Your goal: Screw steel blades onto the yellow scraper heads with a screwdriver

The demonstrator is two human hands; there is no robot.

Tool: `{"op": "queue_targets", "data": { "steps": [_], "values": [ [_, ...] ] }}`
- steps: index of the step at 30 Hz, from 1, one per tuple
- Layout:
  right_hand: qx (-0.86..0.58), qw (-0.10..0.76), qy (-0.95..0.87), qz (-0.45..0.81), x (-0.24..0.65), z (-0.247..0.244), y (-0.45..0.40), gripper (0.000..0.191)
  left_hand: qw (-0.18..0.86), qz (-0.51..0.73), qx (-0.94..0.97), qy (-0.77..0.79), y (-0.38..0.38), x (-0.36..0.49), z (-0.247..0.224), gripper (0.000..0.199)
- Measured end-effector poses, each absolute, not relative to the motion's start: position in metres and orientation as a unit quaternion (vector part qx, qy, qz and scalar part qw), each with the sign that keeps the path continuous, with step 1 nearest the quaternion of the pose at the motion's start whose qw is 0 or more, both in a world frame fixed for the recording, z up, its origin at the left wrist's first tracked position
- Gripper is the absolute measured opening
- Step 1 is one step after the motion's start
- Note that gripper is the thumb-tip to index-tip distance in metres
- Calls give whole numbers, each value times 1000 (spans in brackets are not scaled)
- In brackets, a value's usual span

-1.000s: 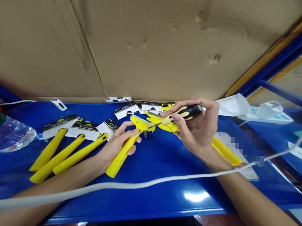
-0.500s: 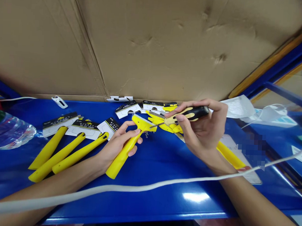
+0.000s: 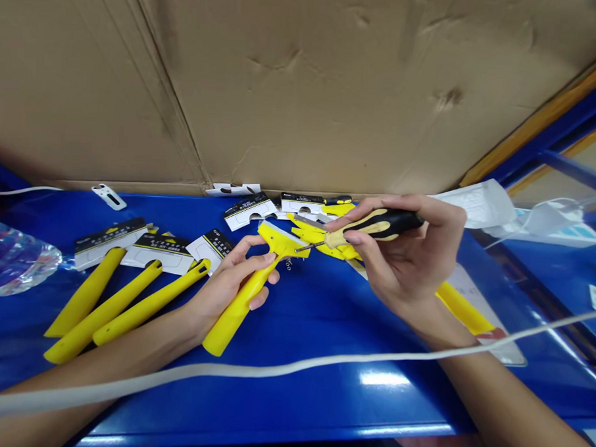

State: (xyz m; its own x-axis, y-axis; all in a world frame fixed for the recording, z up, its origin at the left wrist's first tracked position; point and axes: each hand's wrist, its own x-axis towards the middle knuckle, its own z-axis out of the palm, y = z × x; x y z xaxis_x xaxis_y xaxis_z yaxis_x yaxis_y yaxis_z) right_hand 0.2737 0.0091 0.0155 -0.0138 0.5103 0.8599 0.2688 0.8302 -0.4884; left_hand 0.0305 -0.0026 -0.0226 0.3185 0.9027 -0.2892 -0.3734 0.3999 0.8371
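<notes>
A left hand [image 3: 229, 280] grips a yellow scraper [image 3: 240, 306] by its handle over a blue workbench [image 3: 323, 330]. The raised right hand [image 3: 405, 261] clasps a black-and-yellow screwdriver [image 3: 377, 225], its tip at the scraper's head.

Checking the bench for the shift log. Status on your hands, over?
Left hand gripping yellow scraper. Right hand gripping screwdriver, tip at its head. Grey cable across the view, in front of both forearms.
</notes>
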Motion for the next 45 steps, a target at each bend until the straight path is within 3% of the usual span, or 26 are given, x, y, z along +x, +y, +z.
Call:
{"op": "queue_targets", "data": {
  "steps": [7,15,20,25,31,37,42,45],
  "values": [
    [-273,593,-735,184,277,18,3,56,738,430,333,400,0,32,-23,51],
    [-246,599,-761,44,293,9,20,82,754,396,347,393,-2,31,-21,46],
    [-278,572,-763,114,292,8,16,75,749,432,310,395,-1,33,-18,51],
    [-294,595,-745,67,291,7,18,68,740,432,320,404,-1,35,-16,49],
    [-258,578,-765,123,287,10,18,66,716,461,327,409,-1,38,-15,53],
    [-235,587,-774,26,282,13,15,59,696,471,380,386,-4,37,-16,52],
    [-203,572,-790,86,276,10,12,57,690,491,366,386,-5,36,-15,55],
    [-219,597,-771,35,273,6,14,53,681,490,375,395,-7,38,-11,59]
  ]
}}
